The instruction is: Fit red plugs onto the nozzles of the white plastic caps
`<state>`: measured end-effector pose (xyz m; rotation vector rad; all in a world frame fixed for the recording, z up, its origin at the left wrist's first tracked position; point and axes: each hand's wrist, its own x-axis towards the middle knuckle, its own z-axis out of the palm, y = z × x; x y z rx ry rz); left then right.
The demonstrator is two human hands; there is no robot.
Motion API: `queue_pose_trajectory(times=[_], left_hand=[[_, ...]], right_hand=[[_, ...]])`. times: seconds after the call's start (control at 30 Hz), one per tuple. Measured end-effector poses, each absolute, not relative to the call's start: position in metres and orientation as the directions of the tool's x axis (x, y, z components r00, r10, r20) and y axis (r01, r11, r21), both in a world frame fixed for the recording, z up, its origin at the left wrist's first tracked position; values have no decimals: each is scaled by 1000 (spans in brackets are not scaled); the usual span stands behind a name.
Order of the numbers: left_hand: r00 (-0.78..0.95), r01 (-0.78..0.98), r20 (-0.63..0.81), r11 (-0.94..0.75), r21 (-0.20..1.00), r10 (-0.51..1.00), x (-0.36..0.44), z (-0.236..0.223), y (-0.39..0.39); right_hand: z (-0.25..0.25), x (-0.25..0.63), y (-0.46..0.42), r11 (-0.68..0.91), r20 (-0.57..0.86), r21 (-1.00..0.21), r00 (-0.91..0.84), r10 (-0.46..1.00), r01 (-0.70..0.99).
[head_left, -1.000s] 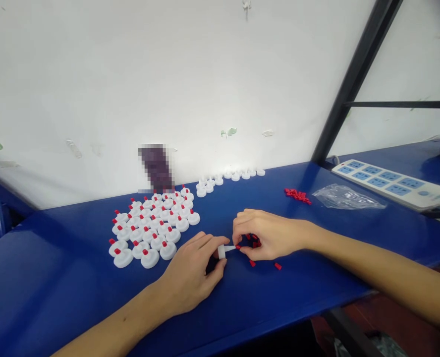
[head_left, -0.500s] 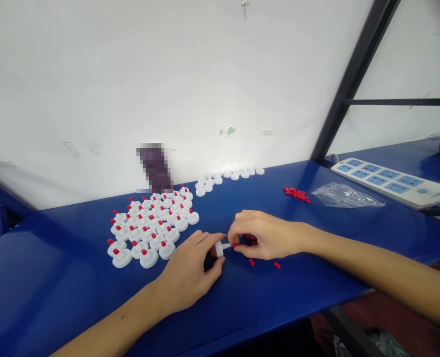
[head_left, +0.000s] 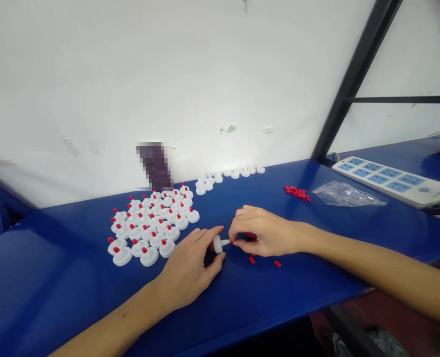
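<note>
My left hand [head_left: 192,263] grips a white nozzle cap [head_left: 218,244] between thumb and fingers, its thin spout turned toward the right. At the spout's tip my right hand [head_left: 260,232] pinches a small red tip cap [head_left: 231,241], mostly covered by the fingertips. More red tip caps [head_left: 251,237] lie under and beside the right hand, partly hidden by it. Two loose ones, one of them a red tip cap [head_left: 277,263], rest nearer the front. Left of my hands stands a cluster of white nozzle caps [head_left: 156,240] with red tips on them.
White nozzle caps without red tips [head_left: 208,186] line the wall at the back. A pile of red tip caps [head_left: 297,193] lies beside a clear plastic bag [head_left: 346,193]. Behind these is a white power strip [head_left: 394,179], near a black metal post [head_left: 348,89]. All stand on a blue table [head_left: 279,307].
The spout and the red tip cap have come together at my right fingertips. Both hands have shifted only slightly.
</note>
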<state>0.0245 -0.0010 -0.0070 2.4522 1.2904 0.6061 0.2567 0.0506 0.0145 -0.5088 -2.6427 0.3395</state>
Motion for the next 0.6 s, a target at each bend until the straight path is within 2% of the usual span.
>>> queue_pose_trajectory(times=[0.1,0.3,0.6], left_hand=[[462,744,205,-503,440,863,25,-7,0],[524,688,194,-547,477,829,24,-1,-1],[538,640,222,-565,521,813,22,1,-2]], right_hand=[[12,257,51,914,387,-305,-841,377,268],[14,256,51,899,383,-318,-827,412,301],[19,255,49,921,328,-217,-864,382,325]])
